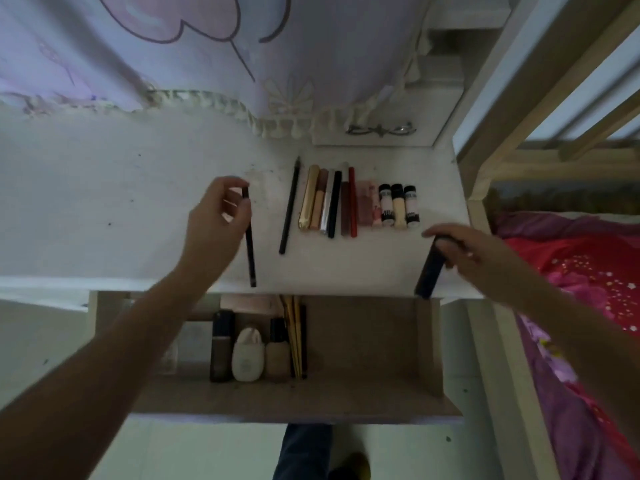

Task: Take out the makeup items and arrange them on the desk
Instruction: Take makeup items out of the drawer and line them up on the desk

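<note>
Overhead, the left hand (216, 221) pinches a thin dark pencil (249, 244) above the white desk (104, 202). At three o'clock from it, a row of makeup sticks (329, 202) and three small bottles (398, 206) lies on the desk. Farther right, the right hand (464, 251) has its grip clamped on a dark tube (429, 271). At six o'clock, an open drawer (363, 358) holds more bottles (247, 348).

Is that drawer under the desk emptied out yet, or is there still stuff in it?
Not empty. The open drawer still holds a dark bottle, a white compact, a beige bottle and some gold pencils on its left side; its right side looks bare.
</note>
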The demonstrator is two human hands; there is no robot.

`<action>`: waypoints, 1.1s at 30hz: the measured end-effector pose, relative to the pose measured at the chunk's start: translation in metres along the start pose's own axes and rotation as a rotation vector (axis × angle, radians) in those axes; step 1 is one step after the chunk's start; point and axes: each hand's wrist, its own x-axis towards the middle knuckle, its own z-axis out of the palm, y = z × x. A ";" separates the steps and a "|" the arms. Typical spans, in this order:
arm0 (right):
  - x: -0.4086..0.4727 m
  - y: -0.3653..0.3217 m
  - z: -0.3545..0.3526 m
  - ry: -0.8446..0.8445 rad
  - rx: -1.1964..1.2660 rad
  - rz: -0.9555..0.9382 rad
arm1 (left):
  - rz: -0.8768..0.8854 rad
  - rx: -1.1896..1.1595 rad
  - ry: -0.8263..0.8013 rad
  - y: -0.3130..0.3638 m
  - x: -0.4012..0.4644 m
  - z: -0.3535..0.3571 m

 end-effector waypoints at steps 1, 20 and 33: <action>0.017 0.001 -0.016 0.050 -0.011 0.008 | -0.076 0.017 -0.022 -0.004 0.022 0.004; 0.084 0.019 0.004 0.271 -0.244 0.036 | -0.212 0.070 -0.180 -0.010 0.061 0.057; 0.003 -0.015 0.248 -0.338 -0.130 0.294 | -0.284 0.426 -0.569 -0.070 -0.136 0.091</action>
